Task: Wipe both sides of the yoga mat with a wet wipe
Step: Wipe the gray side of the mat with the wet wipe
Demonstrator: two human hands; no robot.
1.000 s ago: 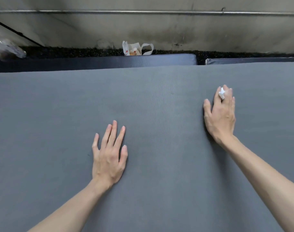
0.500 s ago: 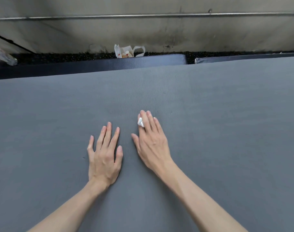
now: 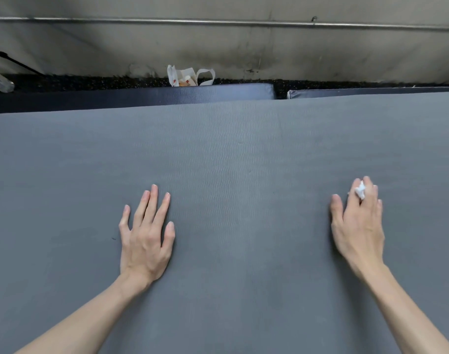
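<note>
While the grey yoga mat (image 3: pixel 231 175) lies flat and fills nearly the whole near part of the scene, both bare hands rest on it, palms down; the left hand (image 3: pixel 145 238) lies near centre-left, its fingers straight and slightly spread, holding nothing; the right hand (image 3: pixel 357 226) lies well apart from it on the right side, its fingers straight and pressing down. A small crumpled white wet wipe (image 3: pixel 360 191) sticks up between the index and middle fingers of the right hand, near their tips, held there by the two fingers closing on it; how much of it lies under the palm cannot be told. At the far edge of the grey mat, dark navy mats (image 3: pixel 167 97) lie side by side on black speckled flooring (image 3: pixel 90 81). On that flooring, against the stained grey wall (image 3: pixel 218 47), stands a white bag (image 3: pixel 188 76) with red marks and a loop handle; a metal rail (image 3: pixel 218 21) runs along the wall.
</note>
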